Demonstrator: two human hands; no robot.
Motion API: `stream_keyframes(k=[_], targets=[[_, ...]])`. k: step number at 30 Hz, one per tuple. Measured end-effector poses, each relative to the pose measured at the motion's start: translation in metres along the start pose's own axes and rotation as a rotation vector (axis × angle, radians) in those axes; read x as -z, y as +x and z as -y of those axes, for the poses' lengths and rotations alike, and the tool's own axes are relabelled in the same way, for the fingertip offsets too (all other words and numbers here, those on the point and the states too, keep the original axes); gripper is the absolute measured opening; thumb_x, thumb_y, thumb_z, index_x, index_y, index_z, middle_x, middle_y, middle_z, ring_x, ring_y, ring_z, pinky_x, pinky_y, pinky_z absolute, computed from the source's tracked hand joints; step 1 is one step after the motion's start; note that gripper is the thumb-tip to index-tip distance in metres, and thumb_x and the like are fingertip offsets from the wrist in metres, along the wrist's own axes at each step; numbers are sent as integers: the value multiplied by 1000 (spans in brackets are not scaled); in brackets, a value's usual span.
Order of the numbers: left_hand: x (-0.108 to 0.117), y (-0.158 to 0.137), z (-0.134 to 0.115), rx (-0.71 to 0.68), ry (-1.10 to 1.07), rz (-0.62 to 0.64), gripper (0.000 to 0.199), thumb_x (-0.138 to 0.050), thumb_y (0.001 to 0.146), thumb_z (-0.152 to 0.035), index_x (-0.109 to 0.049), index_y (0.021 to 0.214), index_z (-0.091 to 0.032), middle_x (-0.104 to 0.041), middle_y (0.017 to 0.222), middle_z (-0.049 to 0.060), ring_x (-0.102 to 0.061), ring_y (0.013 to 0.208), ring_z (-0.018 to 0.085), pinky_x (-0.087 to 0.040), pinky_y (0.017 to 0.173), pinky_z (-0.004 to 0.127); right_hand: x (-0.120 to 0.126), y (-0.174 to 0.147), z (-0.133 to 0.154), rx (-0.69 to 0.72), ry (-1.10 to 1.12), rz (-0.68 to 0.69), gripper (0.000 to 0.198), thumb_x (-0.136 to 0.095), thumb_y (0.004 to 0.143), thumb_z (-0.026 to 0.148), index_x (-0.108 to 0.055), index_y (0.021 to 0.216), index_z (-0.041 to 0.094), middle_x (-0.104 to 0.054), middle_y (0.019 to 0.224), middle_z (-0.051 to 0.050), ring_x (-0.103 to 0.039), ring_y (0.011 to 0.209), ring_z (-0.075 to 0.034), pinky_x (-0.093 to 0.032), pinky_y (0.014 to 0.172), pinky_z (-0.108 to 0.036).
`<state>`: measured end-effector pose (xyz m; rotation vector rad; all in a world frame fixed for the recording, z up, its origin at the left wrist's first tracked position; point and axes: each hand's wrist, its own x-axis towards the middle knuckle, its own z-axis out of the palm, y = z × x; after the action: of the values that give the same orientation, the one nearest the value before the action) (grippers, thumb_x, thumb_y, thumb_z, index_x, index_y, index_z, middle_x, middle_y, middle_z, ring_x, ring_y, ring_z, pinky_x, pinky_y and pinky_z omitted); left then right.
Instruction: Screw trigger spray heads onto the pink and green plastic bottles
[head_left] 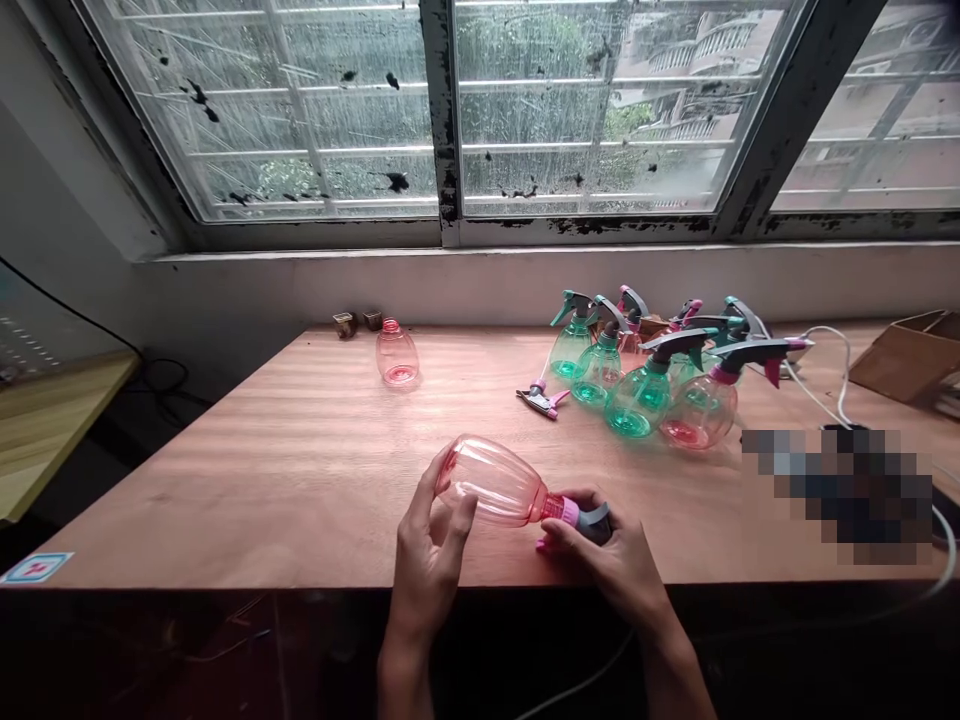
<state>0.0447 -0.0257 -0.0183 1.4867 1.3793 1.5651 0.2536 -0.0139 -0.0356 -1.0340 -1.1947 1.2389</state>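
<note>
Over the front of the table I hold a clear pink spray bottle [495, 480] tilted on its side, its base toward the left. My left hand [435, 545] is wrapped round the base end, thumb against the wall. At the neck, my right hand [611, 555] grips the grey and pink spray head [592, 520], which sits on the bottle's mouth; whether it is fully tight I cannot tell. Farther back lies a loose spray head [541, 400] with a pink trigger. A pink bottle without a head [397, 355] stands upright at the back left.
Several green and pink spray bottles [637, 400] with heads stand grouped at the back right. Beyond them are a cardboard box [907, 355] and a white cable [847, 370]. Two small brown objects [345, 325] sit by the wall. A blurred dark patch [862, 495] covers the right side.
</note>
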Motion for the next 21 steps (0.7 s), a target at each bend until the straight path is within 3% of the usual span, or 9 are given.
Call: stream_keyframes(k=[7, 12, 16, 18, 21], targets=[[4, -3, -4, -110, -67, 27, 48, -58, 101, -33, -53, 149, -31, -50, 161, 7, -42, 153, 28, -28, 129, 47, -1, 0, 0, 9, -17, -15, 41, -91, 75, 47, -73, 97, 19, -76, 80, -2, -79, 71, -25, -69, 68, -35], [2, -1, -3, -63, -39, -19, 37, -54, 104, -36, -61, 140, -28, -62, 148, 9, -58, 137, 25, -46, 115, 41, -2, 0, -1, 15, 14, -69, 42, -92, 76, 45, -72, 101, 19, -76, 81, -1, -78, 68, -22, -68, 69, -33], [-2, 1, -2, -7, -93, -44, 37, -61, 100, -41, -61, 134, -26, -64, 145, 10, -61, 133, 26, -49, 112, 41, -2, 3, 1, 21, 35, -22, 39, -92, 77, 43, -73, 101, 19, -75, 86, -2, -76, 74, -20, -69, 71, -34], [-3, 3, -2, 4, -105, -70, 44, -71, 94, -41, -59, 133, -25, -64, 143, 12, -61, 133, 27, -47, 114, 43, 0, 4, 1, 36, 32, 10, 37, -91, 78, 42, -73, 101, 19, -74, 88, -1, -74, 75, -20, -69, 72, -34], [-4, 5, -2, 0, -105, -108, 70, -86, 81, -37, -50, 140, -28, -63, 141, 12, -60, 134, 28, -46, 115, 45, 2, 5, 2, 55, -3, 31, 36, -89, 80, 43, -72, 102, 20, -74, 88, -2, -74, 74, -20, -68, 73, -35]])
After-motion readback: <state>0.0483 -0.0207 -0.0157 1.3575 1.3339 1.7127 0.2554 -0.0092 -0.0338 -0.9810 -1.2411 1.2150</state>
